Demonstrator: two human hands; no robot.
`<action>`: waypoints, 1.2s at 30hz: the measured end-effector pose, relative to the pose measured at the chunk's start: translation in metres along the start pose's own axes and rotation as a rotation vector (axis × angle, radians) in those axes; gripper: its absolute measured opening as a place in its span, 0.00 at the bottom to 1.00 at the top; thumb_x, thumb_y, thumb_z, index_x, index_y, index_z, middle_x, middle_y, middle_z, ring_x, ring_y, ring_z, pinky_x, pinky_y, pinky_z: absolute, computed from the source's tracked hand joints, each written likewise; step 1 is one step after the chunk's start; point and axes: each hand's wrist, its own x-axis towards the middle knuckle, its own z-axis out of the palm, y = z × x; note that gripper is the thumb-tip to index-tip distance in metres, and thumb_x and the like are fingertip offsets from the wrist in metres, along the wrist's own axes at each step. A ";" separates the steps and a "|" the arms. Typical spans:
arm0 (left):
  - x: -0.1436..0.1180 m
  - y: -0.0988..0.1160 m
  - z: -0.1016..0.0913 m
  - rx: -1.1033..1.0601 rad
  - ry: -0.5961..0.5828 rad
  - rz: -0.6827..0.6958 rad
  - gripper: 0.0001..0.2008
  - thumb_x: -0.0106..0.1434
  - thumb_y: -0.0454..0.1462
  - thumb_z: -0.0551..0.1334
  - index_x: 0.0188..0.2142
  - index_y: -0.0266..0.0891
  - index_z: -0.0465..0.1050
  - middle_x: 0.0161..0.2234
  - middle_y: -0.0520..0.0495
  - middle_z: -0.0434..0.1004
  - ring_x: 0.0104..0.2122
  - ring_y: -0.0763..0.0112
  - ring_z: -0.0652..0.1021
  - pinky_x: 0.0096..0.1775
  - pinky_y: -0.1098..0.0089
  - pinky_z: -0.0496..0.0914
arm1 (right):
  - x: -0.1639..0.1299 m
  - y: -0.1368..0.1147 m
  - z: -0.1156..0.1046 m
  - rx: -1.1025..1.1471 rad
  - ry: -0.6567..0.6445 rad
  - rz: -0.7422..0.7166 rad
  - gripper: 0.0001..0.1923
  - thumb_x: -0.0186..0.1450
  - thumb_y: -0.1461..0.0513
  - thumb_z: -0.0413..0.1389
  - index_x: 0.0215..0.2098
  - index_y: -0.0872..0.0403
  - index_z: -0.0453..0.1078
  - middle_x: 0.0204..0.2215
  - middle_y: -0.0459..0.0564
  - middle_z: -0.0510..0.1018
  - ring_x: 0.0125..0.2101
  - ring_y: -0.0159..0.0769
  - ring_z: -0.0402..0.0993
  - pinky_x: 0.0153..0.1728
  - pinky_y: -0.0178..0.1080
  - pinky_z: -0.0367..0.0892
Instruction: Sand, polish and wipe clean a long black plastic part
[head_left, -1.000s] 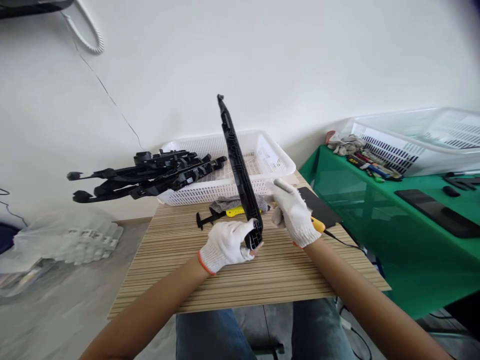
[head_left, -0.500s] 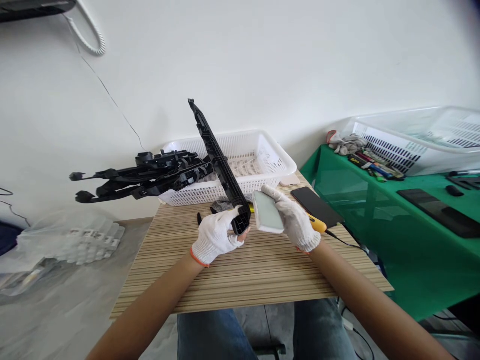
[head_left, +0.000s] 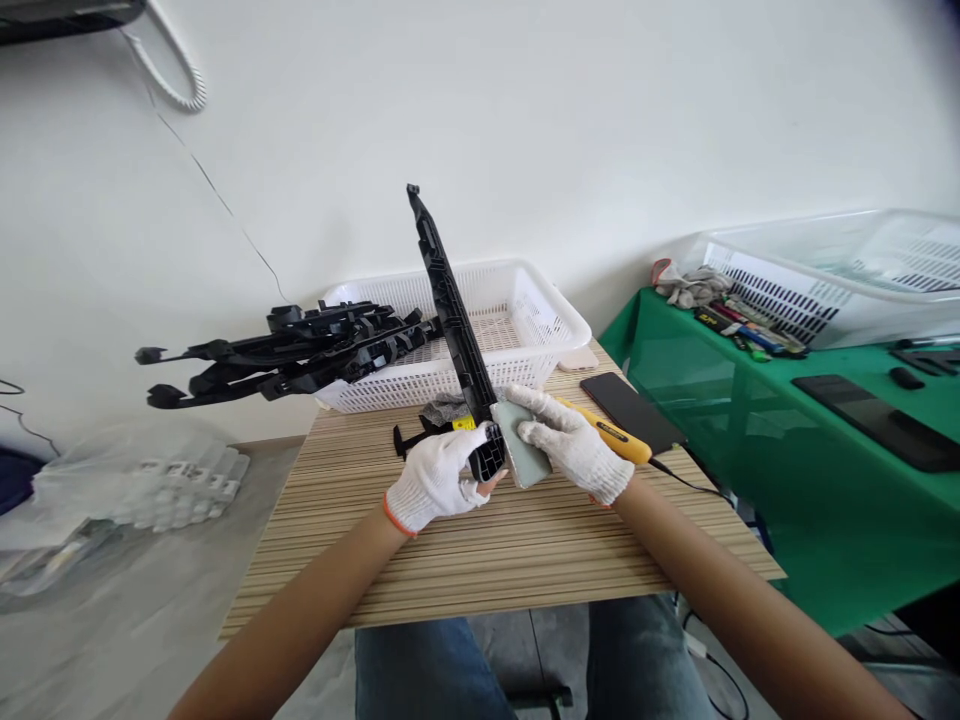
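In the head view, my left hand (head_left: 444, 468), in a white knit glove with an orange cuff, is closed around the lower end of a long black plastic trim piece (head_left: 459, 335). The piece leans up and away, its ribbed side showing. My right hand (head_left: 574, 445), gloved the same way, grips a flat pale grey-green rectangular pad (head_left: 527, 455). The pad's left edge lies against the right side of the trim piece near its lower end; whether it presses there I cannot tell. Beside my right wrist lies a yellow corded tool (head_left: 624, 440), partly covered by the hand.
Several black plastic parts (head_left: 300, 350) stick out leftward from a white basket (head_left: 525, 365). A black caliper (head_left: 411, 440), a grey cloth (head_left: 444, 410) and a black phone (head_left: 630, 410) lie on the striped table (head_left: 337, 560). On the right stands a green-covered table (head_left: 697, 420) with another basket (head_left: 825, 290).
The upper end of the trim piece has swung right, turning more upright. My right hand has tilted the pad and brought it left against the piece, uncovering more of the yellow tool.
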 end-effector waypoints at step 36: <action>0.001 -0.009 -0.008 0.094 0.091 -0.105 0.20 0.65 0.47 0.59 0.51 0.38 0.70 0.36 0.43 0.84 0.32 0.62 0.84 0.34 0.69 0.78 | -0.009 -0.021 -0.011 -0.490 -0.386 0.317 0.23 0.66 0.49 0.54 0.49 0.54 0.78 0.30 0.49 0.81 0.21 0.31 0.73 0.17 0.31 0.65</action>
